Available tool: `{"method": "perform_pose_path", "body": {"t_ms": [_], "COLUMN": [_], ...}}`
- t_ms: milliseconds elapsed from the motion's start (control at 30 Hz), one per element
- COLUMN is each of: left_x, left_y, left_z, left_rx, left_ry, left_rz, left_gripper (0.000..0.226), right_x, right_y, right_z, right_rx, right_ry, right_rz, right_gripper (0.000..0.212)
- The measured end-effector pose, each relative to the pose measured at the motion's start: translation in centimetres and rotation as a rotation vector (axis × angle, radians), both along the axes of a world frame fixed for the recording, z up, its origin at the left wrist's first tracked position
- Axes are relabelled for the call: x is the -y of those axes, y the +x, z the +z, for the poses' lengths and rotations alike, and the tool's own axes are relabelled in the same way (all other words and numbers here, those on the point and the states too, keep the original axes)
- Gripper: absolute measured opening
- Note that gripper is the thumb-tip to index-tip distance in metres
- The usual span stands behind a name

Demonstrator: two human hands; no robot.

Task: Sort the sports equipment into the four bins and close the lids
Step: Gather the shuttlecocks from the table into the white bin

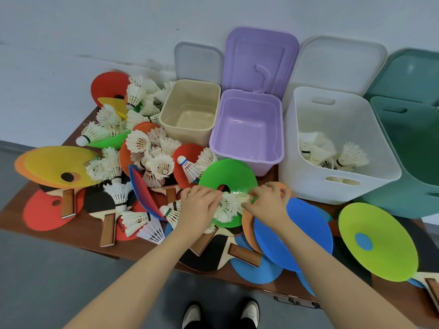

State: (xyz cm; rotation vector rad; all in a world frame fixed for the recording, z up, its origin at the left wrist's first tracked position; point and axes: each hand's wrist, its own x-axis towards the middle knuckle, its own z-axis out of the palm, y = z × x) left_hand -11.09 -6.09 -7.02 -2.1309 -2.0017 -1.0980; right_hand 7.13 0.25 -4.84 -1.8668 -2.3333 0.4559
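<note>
Seemingly both hands' fingers (209, 193) pinch shuttlecocks (228, 207).

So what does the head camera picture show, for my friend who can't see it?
Two hands, left hand and right hand, gather white shuttlecocks on a green disc amid scattered paddles and discs. Behind stand four open bins: only the white bin holds shuttlecocks.
</note>
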Motion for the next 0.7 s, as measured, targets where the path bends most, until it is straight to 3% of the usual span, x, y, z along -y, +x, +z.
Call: {"method": "perform_pose_path", "body": {"t_ms": [400, 700], "left_x": [-0.5, -4.5], "left_y": [-2.3, -0.1], "left_z": [0.8, 7.9], "left_rx": [-0.067, 0.051], "left_ry": [0.114, 0.221], "left_rz": [0.083, -0.014], "left_gripper": [0.028, 0.026], "right_x": [1.9, 0.3], "right_y": [-1.4, 1.6], "right_z": [-0.6, 6.2], "right_rx": [-0.339, -0.622], "right_ry": [0.241, 0.520], "right_rz": [-0.131, -0.056], "right_gripper": [0.006, 0.005]}}
